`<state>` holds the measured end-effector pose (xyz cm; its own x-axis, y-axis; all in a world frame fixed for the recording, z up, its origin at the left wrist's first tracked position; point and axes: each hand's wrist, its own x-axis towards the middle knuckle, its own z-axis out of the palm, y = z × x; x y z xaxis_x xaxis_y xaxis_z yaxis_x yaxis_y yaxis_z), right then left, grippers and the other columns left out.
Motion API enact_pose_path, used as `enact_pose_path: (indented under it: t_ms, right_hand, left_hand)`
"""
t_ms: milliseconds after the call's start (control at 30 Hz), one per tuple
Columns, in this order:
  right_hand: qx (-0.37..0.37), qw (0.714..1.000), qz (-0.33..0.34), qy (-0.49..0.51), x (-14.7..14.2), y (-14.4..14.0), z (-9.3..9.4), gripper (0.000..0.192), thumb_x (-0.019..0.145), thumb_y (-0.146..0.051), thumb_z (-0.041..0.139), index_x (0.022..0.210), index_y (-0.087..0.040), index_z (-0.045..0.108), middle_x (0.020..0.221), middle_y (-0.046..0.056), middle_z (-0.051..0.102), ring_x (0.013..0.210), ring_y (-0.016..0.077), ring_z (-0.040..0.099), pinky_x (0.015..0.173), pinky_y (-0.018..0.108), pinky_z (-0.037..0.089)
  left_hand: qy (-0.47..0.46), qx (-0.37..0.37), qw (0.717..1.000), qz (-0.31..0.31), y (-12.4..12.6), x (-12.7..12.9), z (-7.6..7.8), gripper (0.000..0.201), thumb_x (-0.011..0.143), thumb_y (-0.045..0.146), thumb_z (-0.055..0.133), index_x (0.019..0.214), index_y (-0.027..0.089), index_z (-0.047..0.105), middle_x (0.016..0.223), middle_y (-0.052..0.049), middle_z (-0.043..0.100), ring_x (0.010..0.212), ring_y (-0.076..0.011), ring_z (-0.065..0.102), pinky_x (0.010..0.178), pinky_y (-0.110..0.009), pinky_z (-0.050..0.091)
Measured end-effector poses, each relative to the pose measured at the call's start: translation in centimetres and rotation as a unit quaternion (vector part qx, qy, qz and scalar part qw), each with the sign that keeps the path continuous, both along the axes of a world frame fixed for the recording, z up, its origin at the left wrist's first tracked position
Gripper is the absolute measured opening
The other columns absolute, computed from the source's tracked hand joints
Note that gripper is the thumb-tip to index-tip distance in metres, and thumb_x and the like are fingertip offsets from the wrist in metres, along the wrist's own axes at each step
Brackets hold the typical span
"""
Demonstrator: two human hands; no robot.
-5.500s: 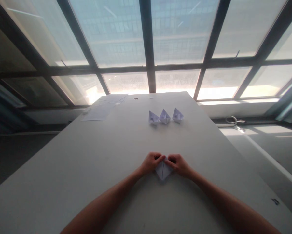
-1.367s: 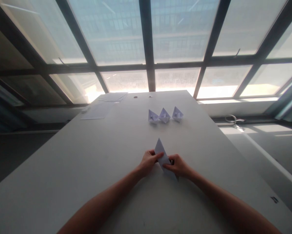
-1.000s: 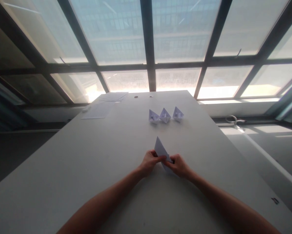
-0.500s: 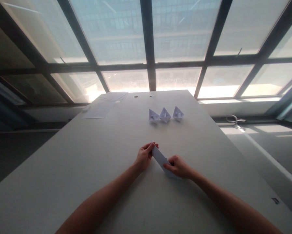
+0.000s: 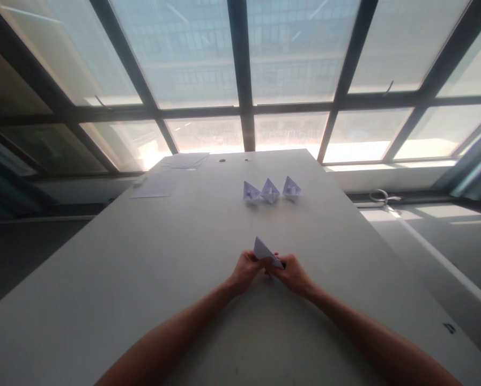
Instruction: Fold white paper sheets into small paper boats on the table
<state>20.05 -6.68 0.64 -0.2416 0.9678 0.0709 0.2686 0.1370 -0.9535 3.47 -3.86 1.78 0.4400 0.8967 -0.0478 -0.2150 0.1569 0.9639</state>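
Head view: both hands, L (image 5: 246,269) & R (image 5: 291,274), pinch folded paper (image 5: 264,252).

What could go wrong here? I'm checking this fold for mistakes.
The small folded white paper piece is pinched between the left hand and right hand, lifted off the long grey table; a pull might tear it or skew creases. Backlight from the windows may hide edges.

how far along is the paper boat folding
Done: three folded paper boats stand in a row at the far part of the table. In hand: the left hand and right hand together pinch a fourth folded paper piece, not yet boat-shaped. Left: flat paper sheets lie unfolded at the far left.
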Motion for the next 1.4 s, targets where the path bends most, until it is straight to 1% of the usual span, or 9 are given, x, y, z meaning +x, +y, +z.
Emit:
enact_pose_path:
  t_ms: [100, 400, 567, 833, 933, 1100, 1133, 1167, 1400]
  right_hand:
    - [-0.03, 0.999, -0.001, -0.02, 0.0, -0.1, -0.1, 0.037, 0.082, -0.046, 0.06, 0.069, -0.014, 0.074, 0.066, 0.006, 0.071, 0.063, 0.019, 0.064, 0.059, 0.026, 0.044]
    - [-0.087, 0.996, -0.026, 0.012, 0.8, 0.4, 0.6, 0.039, 0.081, -0.046, 0.062, 0.063, -0.013, 0.073, 0.058, 0.007, 0.07, 0.053, 0.0169, 0.064, 0.055, 0.025, 0.045]
    - [-0.089, 0.995, -0.023, 0.035, 1.0, 0.7, 0.3, 0.041, 0.081, -0.048, 0.062, 0.063, -0.013, 0.073, 0.06, 0.008, 0.071, 0.052, 0.016, 0.063, 0.055, 0.024, 0.046]
    - [-0.115, 0.992, -0.009, 0.053, 1.0, 0.8, 0.7, 0.04, 0.078, -0.048, 0.064, 0.059, -0.014, 0.071, 0.057, 0.007, 0.07, 0.051, 0.0159, 0.063, 0.052, 0.024, 0.045]
    - [-0.104, 0.993, -0.017, 0.053, 0.9, 0.7, 0.9, 0.04, 0.078, -0.048, 0.063, 0.06, -0.014, 0.072, 0.057, 0.007, 0.07, 0.05, 0.0155, 0.062, 0.052, 0.024, 0.045]
    - [-0.072, 0.995, -0.033, 0.055, 0.7, 0.4, 0.9, 0.043, 0.081, -0.052, 0.062, 0.062, -0.014, 0.073, 0.059, 0.006, 0.07, 0.052, 0.0152, 0.062, 0.055, 0.024, 0.046]
    - [-0.068, 0.996, -0.031, 0.056, 0.6, 0.4, 0.9, 0.044, 0.081, -0.053, 0.062, 0.062, -0.014, 0.073, 0.059, 0.007, 0.07, 0.052, 0.0154, 0.062, 0.056, 0.025, 0.046]
    - [-0.064, 0.996, -0.029, 0.057, 0.6, 0.4, 0.9, 0.044, 0.081, -0.053, 0.063, 0.062, -0.014, 0.073, 0.059, 0.007, 0.07, 0.053, 0.0155, 0.062, 0.056, 0.025, 0.046]
    - [-0.074, 0.996, -0.021, 0.052, 0.7, 0.4, 0.9, 0.042, 0.08, -0.049, 0.062, 0.059, -0.014, 0.072, 0.056, 0.007, 0.069, 0.05, 0.015, 0.06, 0.054, 0.024, 0.044]
  left_hand:
    - [-0.021, -0.022, 0.999, 0.012, 0.2, -0.1, -0.3, 0.034, 0.07, 0.041, 0.081, 0.085, 0.01, 0.078, 0.071, -0.009, 0.072, 0.057, -0.0175, 0.061, 0.059, -0.029, 0.047]
    - [-0.13, -0.091, 0.973, 0.169, 2.2, -0.9, -0.5, 0.033, 0.062, 0.035, 0.089, 0.081, 0.012, 0.076, 0.089, -0.01, 0.074, 0.088, -0.0195, 0.067, 0.089, -0.029, 0.049]
    - [-0.148, -0.109, 0.965, 0.186, 2.7, -1.1, -0.7, 0.035, 0.063, 0.036, 0.088, 0.083, 0.011, 0.074, 0.087, -0.01, 0.074, 0.087, -0.0189, 0.069, 0.089, -0.029, 0.049]
    - [-0.199, -0.081, 0.945, 0.248, 4.7, -2.8, -0.4, 0.03, 0.067, 0.031, 0.087, 0.085, 0.012, 0.073, 0.09, -0.009, 0.075, 0.09, -0.019, 0.069, 0.089, -0.03, 0.05]
    - [-0.199, -0.095, 0.952, 0.213, 4.3, -2.7, -0.3, 0.032, 0.07, 0.034, 0.085, 0.09, 0.013, 0.072, 0.095, -0.009, 0.074, 0.092, -0.0198, 0.069, 0.088, -0.031, 0.051]
    - [-0.11, -0.127, 0.986, 0.012, 1.9, -1.1, -0.5, 0.036, 0.071, 0.038, 0.084, 0.086, 0.008, 0.071, 0.088, -0.013, 0.073, 0.083, -0.0232, 0.069, 0.086, -0.037, 0.051]
    - [-0.103, -0.124, 0.987, -0.006, 1.6, -0.9, -0.6, 0.035, 0.07, 0.037, 0.084, 0.085, 0.008, 0.071, 0.086, -0.012, 0.072, 0.081, -0.0232, 0.069, 0.086, -0.037, 0.051]
    - [-0.1, -0.122, 0.987, -0.006, 1.5, -0.8, -0.7, 0.035, 0.07, 0.036, 0.084, 0.085, 0.008, 0.071, 0.085, -0.012, 0.072, 0.081, -0.0228, 0.069, 0.086, -0.037, 0.052]
    - [-0.151, -0.111, 0.973, 0.137, 3.6, -2.1, -0.4, 0.04, 0.069, 0.038, 0.085, 0.092, 0.008, 0.072, 0.094, -0.014, 0.074, 0.091, -0.0233, 0.069, 0.09, -0.033, 0.051]
